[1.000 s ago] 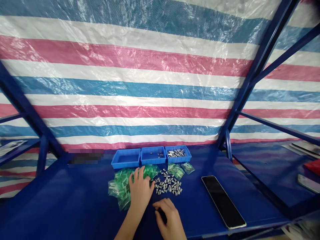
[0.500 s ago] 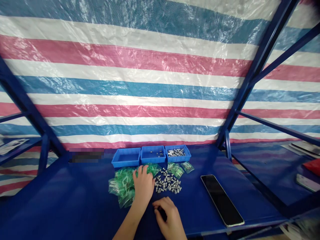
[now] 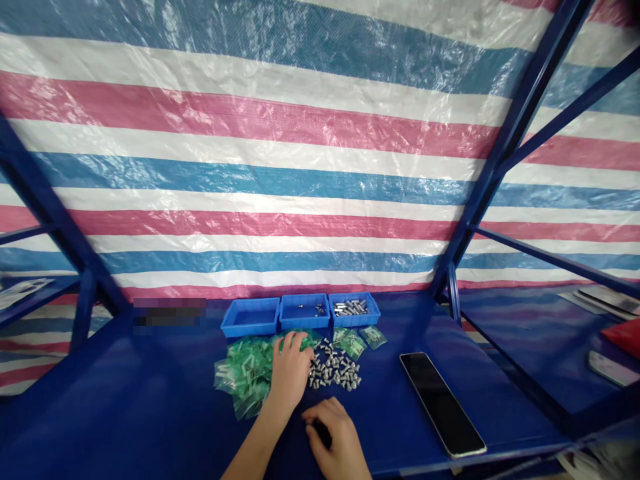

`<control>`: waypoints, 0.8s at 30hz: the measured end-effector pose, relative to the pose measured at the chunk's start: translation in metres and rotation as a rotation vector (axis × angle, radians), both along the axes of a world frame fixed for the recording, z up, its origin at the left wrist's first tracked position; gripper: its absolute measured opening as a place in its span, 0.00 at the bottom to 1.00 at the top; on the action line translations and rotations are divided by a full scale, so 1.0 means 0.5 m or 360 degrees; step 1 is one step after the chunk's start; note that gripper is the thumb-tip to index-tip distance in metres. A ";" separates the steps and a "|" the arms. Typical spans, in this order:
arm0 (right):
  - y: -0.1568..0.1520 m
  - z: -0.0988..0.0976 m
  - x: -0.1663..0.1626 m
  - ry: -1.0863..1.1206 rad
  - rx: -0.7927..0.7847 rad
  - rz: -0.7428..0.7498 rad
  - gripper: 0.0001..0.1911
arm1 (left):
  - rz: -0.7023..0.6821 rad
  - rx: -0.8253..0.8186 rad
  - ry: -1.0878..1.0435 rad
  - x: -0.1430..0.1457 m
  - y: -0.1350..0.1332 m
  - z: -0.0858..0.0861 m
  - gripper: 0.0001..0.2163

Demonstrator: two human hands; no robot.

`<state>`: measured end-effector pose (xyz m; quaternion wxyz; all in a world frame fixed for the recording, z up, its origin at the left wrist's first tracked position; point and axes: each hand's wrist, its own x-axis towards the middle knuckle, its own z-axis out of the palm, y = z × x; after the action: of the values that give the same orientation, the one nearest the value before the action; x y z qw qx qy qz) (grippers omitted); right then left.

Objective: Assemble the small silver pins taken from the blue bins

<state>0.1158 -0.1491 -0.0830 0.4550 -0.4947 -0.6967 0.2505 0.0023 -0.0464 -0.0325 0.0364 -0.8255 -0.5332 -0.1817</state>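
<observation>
Where the hands are: lower middle of the frame, both bare, from the person's own arms; two hands in view, no one else's.

Left hand [image 3: 290, 373]: fingers curled down over the bags, thumb side beside the metal pile; whether it grips a bag, I cannot tell.

Right hand [image 3: 336, 437]: closed around one small dark object [image 3: 324, 433], lower middle, below the metal pile and apart from it. What the object is, too small to tell.

Green plastic bags [image 3: 245, 370]: one heap, many, count hidden by overlap, touching the left hand; two more bags [image 3: 351, 343] [image 3: 373, 337] lie separately, right of the metal pile.

Metal fasteners [image 3: 334, 368]: one loose pile, dozens, on the blue table [image 3: 150, 380], just right of the left hand.

Blue plastic trays: three in a row, upper middle of the work area: left [image 3: 250, 327], middle [image 3: 304, 321] with a few small parts, right [image 3: 355, 321] with a heap of metal pieces.

Phones: one large black-screened phone [image 3: 443, 403] right of the pile; a second phone [image 3: 607, 368] at far right, near a red item [image 3: 623, 337].

Backdrop: striped tarp [image 3: 250, 133], blue steel frame [image 3: 515, 133].
</observation>
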 end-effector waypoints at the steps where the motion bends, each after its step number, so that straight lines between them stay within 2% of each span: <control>1: 0.000 0.000 0.001 -0.0007 -0.0003 0.0005 0.19 | -0.0011 -0.0005 -0.0015 -0.001 0.001 -0.001 0.10; 10: -0.002 0.004 0.002 -0.0021 0.0038 0.0000 0.17 | -0.0110 -0.0044 -0.0353 -0.010 -0.005 0.004 0.12; 14: -0.002 -0.002 0.005 -0.0002 0.0049 0.0037 0.16 | -0.0159 -0.0106 -0.0715 -0.015 -0.009 0.010 0.12; 17: 0.001 0.002 0.004 0.0158 0.0079 -0.0017 0.13 | -0.0159 -0.0185 -0.1099 -0.019 -0.017 0.014 0.08; 19: 0.006 0.017 0.003 0.0338 0.0136 -0.0173 0.12 | -0.0130 -0.0275 -0.1375 -0.020 -0.031 0.017 0.04; 21: 0.009 0.044 0.004 0.0493 0.0225 -0.0348 0.12 | -0.0074 -0.0371 -0.1617 -0.018 -0.055 0.021 0.06; 24: 0.010 0.092 0.009 0.0543 0.0341 -0.0395 0.13 | 0.0011 -0.0514 -0.1925 -0.010 -0.104 0.032 0.10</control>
<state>0.1205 -0.1441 -0.0368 0.6434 -0.4759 -0.5662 0.1974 -0.0027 -0.0983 -0.0167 -0.3964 -0.5699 -0.4829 -0.5338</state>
